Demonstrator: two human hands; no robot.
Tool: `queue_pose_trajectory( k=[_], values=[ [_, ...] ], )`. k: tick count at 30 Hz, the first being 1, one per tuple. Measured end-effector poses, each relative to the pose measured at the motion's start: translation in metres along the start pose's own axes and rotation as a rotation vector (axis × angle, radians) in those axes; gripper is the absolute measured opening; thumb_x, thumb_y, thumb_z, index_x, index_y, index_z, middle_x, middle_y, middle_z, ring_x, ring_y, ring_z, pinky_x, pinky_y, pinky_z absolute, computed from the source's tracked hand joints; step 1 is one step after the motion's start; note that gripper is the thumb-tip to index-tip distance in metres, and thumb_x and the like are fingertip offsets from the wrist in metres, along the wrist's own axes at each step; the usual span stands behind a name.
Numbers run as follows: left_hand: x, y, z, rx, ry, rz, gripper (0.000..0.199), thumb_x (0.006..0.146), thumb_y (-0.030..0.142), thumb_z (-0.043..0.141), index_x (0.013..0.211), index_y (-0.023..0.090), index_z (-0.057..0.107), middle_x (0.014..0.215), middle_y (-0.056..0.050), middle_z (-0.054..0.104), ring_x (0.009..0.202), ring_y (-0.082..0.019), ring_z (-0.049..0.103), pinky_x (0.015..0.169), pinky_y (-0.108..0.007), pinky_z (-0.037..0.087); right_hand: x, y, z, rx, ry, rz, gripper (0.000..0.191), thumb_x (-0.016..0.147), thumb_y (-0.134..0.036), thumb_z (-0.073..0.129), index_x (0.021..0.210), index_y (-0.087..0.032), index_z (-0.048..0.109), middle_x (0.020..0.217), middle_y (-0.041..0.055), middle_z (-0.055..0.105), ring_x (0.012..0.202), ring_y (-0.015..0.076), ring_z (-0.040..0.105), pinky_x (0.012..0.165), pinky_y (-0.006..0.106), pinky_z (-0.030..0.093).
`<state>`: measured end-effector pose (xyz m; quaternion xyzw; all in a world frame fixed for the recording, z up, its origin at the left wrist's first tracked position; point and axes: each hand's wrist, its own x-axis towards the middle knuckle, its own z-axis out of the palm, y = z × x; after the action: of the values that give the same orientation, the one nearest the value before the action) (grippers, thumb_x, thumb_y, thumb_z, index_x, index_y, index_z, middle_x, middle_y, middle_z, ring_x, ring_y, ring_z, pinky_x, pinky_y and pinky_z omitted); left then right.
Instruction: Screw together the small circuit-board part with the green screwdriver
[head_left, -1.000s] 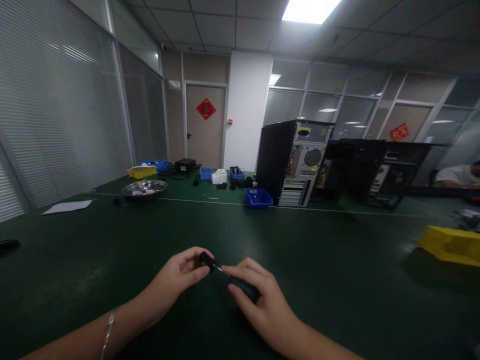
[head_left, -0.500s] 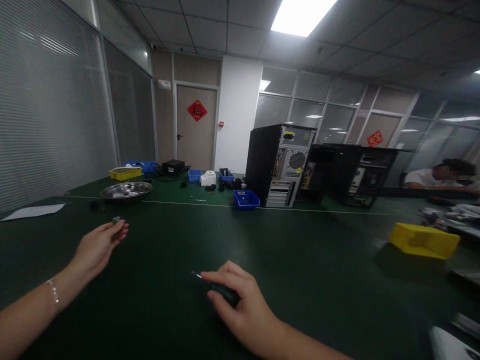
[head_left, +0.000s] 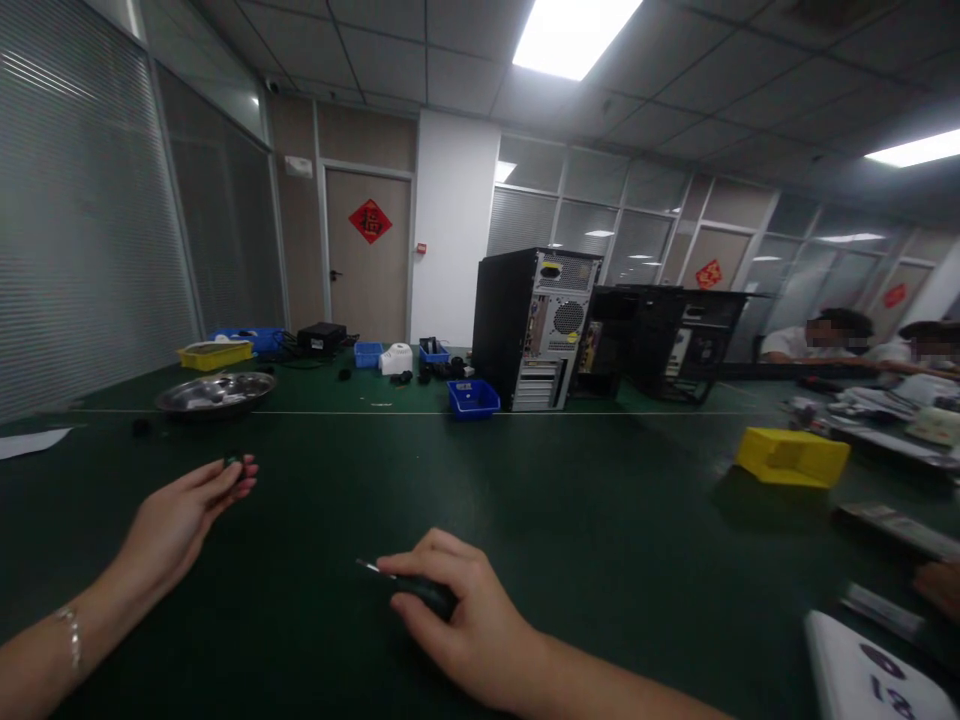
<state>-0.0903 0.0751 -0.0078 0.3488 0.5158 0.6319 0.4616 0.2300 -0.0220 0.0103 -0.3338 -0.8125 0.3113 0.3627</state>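
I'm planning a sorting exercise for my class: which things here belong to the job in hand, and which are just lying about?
In the job, judging by the hands:
small part, in the left hand
dark-handled tool, in the right hand

Apparently just lying about:
computer tower
small blue tray
yellow bin
paper sheet

Open tabletop (head_left: 420, 490) ahead; blue bin (head_left: 474, 408) beyond

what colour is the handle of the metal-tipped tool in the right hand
The tool handle looks very dark, black or deep green: head view.
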Motion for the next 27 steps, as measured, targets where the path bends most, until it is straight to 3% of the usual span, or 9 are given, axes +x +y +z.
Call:
queue_pose_trajectory(
  k=[4, 8, 11, 16, 27],
  values=[
    [-0.031, -0.007, 0.032, 0.075, -0.151, -0.038, 0.027, 0.078, 0.011, 0.059, 0.104, 0.018, 0.065, 0.098, -0.004, 0.069, 0.083, -0.013, 0.064, 0.070, -0.017, 0.055, 0.000, 0.000, 0.000, -0.028, 0.008, -0.010, 0.034, 0.085, -0.020, 0.056, 0.119, -0.024, 0.058, 0.097, 0.0041, 0.057, 0.085, 0.0153, 0.056, 0.074, 0.026, 0.045],
    [-0.057, -0.014, 0.050, 0.245, -0.329, 0.069, 0.032, 0.078, 0.032, 0.063, 0.107, 0.019, 0.066, 0.102, -0.006, 0.068, 0.089, -0.018, 0.061, 0.075, -0.023, 0.052, 0.001, 0.000, 0.001, -0.037, 0.025, -0.030, 0.033, 0.085, -0.019, 0.056, 0.118, -0.022, 0.059, 0.096, 0.0048, 0.058, 0.085, 0.0154, 0.056, 0.075, 0.026, 0.045],
    [-0.064, -0.017, 0.052, 0.382, -0.399, 0.142, 0.036, 0.076, 0.039, 0.063, 0.107, 0.022, 0.066, 0.106, -0.006, 0.066, 0.091, -0.022, 0.061, 0.080, -0.029, 0.051, 0.001, 0.002, 0.002, -0.043, 0.031, -0.035, 0.033, 0.085, -0.020, 0.056, 0.117, -0.023, 0.059, 0.095, 0.0045, 0.058, 0.084, 0.0154, 0.056, 0.075, 0.026, 0.045],
    [-0.069, -0.017, 0.055, 0.476, -0.432, 0.141, 0.040, 0.074, 0.043, 0.063, 0.109, 0.024, 0.066, 0.101, -0.006, 0.067, 0.090, -0.025, 0.060, 0.083, -0.036, 0.049, -0.001, 0.006, 0.003, -0.055, 0.028, -0.047, 0.034, 0.084, -0.022, 0.057, 0.118, -0.024, 0.058, 0.096, 0.0042, 0.058, 0.084, 0.0155, 0.056, 0.074, 0.026, 0.045],
    [-0.077, -0.012, 0.058, 0.507, -0.490, 0.189, 0.040, 0.079, 0.042, 0.057, 0.114, 0.024, 0.062, 0.089, -0.006, 0.068, 0.076, -0.020, 0.061, 0.073, -0.031, 0.049, 0.003, 0.002, 0.004, -0.037, 0.035, -0.023, 0.029, 0.085, -0.018, 0.055, 0.113, -0.021, 0.061, 0.094, 0.0044, 0.058, 0.086, 0.0155, 0.056, 0.075, 0.026, 0.044]
  ],
)
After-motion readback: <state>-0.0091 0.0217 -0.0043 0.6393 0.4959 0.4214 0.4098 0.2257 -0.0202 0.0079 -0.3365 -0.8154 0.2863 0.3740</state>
